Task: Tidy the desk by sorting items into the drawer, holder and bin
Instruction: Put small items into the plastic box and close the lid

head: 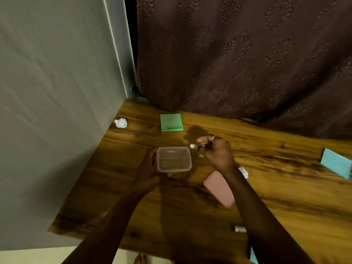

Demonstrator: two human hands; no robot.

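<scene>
Clear tub (174, 159) in curled L hand (147, 168) fingers; white-tipped item (192, 146) in R hand (217, 153) finger pinch.

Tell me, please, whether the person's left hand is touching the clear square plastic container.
Touching. The head view shows the left hand gripping the container by its left wall.

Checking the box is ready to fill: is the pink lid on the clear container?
No, the pink lid lies on the desk, apart from the open clear container that the left hand holds.
</scene>
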